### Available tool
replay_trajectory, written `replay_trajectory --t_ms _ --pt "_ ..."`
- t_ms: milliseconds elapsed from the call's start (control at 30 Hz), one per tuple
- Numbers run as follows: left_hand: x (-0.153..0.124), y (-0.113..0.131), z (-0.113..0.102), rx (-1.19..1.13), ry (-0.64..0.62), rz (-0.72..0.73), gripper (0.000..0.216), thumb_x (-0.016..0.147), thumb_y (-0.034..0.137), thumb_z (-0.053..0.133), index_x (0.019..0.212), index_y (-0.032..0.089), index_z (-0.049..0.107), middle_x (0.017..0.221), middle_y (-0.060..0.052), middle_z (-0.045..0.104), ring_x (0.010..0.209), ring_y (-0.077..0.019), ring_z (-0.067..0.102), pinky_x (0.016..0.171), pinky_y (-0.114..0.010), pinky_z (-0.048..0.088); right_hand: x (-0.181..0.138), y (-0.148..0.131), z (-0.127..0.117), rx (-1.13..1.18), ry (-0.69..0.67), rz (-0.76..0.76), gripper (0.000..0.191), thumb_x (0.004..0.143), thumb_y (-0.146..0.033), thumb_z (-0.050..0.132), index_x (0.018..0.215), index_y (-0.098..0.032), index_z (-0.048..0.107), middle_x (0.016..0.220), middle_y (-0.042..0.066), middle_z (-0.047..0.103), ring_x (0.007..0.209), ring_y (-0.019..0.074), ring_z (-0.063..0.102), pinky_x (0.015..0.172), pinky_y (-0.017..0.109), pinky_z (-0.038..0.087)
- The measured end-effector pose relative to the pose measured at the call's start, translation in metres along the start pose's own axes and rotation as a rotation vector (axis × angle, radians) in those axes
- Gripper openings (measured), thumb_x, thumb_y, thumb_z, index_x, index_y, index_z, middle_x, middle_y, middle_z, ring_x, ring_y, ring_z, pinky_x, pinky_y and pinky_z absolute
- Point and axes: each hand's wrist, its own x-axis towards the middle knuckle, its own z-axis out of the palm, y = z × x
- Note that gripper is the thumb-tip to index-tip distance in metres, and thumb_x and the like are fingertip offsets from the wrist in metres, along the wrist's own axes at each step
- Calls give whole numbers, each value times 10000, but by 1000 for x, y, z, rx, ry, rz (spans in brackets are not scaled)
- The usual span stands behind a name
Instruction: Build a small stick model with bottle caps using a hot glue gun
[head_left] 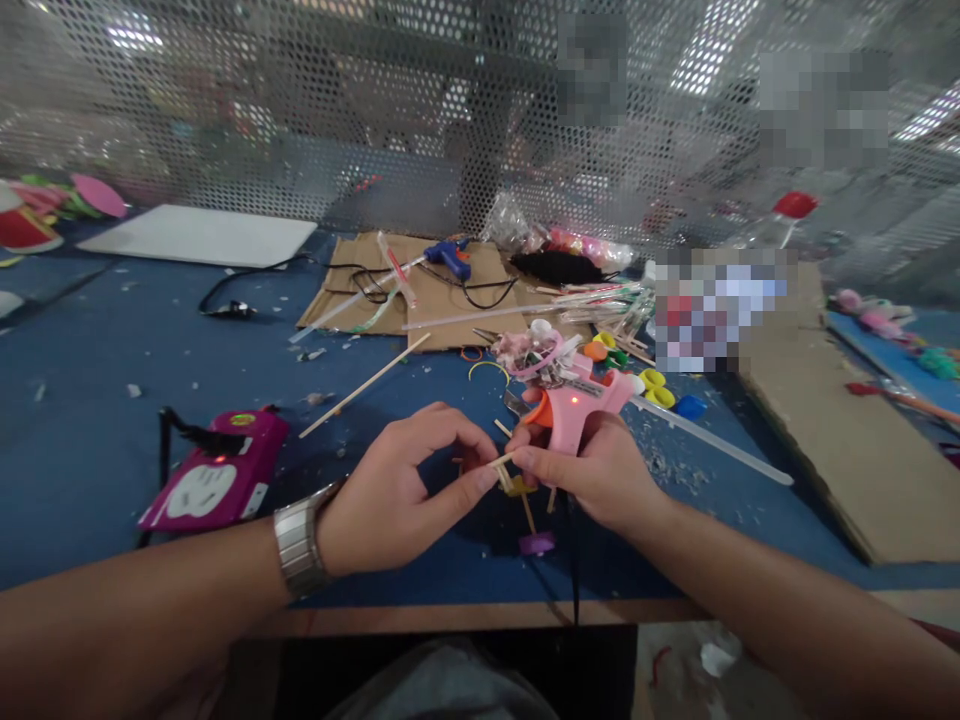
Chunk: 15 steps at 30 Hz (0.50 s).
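Observation:
My right hand (600,460) is wrapped round a pink glue gun (571,425) with a small orange light and a clear glue stick (720,440) out of its back. The gun's nozzle is hidden. My left hand (420,475) pinches a short wooden stick (504,461), whose other end meets my right thumb. Below my fingers are a yellow piece (519,486), a thin wooden rod (529,515) and a purple wheel-like piece (537,543); how they join is partly hidden. A longer wooden stick (367,384) lies on the table to the left.
A magenta power box (221,470) with a black plug stands at left. Behind lie a cardboard sheet (472,290), a blue glue gun (448,258), a bundle of sticks (600,300) and several yellow and blue caps (658,388). Cardboard (847,440) lies at right; perforated metal (360,190) backs the table.

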Motion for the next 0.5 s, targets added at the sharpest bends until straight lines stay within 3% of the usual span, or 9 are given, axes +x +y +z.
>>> replay_trajectory --t_ms 100,333,500 --pt "0 0 1 -9 16 -25 95 1021 278 755 1001 192 790 914 -36 797 827 -158 722 787 -264 555 -2 -2 1 -60 -21 -1 368 804 -438 978 965 -204 743 785 14 782 611 159 710 594 308 646" --pt "0 -4 3 -213 8 -216 159 1062 347 722 1025 195 756 940 -50 808 857 -176 758 814 -280 594 0 0 -2 66 -8 -39 454 921 -624 853 1070 -212 734 821 43 799 580 159 692 532 293 565" --pt "4 -7 2 -327 56 -304 211 1060 389 732 1020 182 721 888 -33 746 804 -150 715 767 -243 593 2 -3 -4 211 84 -154 410 918 -564 867 1131 -249 711 766 11 785 577 182 707 539 305 535"
